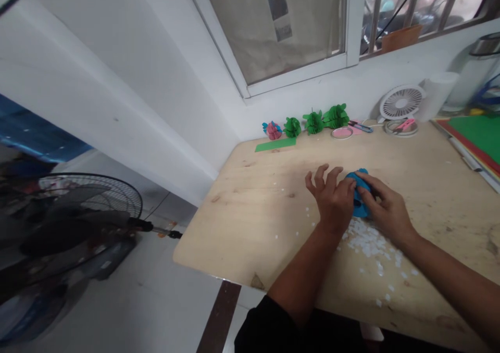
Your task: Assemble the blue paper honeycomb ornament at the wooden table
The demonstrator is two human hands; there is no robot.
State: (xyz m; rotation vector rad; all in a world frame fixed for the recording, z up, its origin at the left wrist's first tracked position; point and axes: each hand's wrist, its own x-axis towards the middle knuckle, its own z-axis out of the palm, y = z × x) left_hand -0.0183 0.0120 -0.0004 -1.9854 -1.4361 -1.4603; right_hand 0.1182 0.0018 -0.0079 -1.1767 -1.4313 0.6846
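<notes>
Both hands hold a blue paper craft (360, 208) just above the wooden table (250, 212). My left hand (332, 199) pinches its left edge with thumb and forefinger, the other fingers raised and spread. From the right, my right hand (390, 210) grips the same blue paper, thumb in front and fingers partly hidden behind it. A dark spot shows on the paper between the hands. Small white paper bits (369, 241) lie scattered on the table below, several of them near my right forearm.
Along the wall stand a pink-and-blue paper figure (273, 130) and green paper figures (314, 122), by a green strip (275, 145). A cutter (360, 127), tape roll (402, 129) and small white fan (402, 103) are further right. Coloured sheets (478, 137) lie far right; a floor fan (78, 217) stands left.
</notes>
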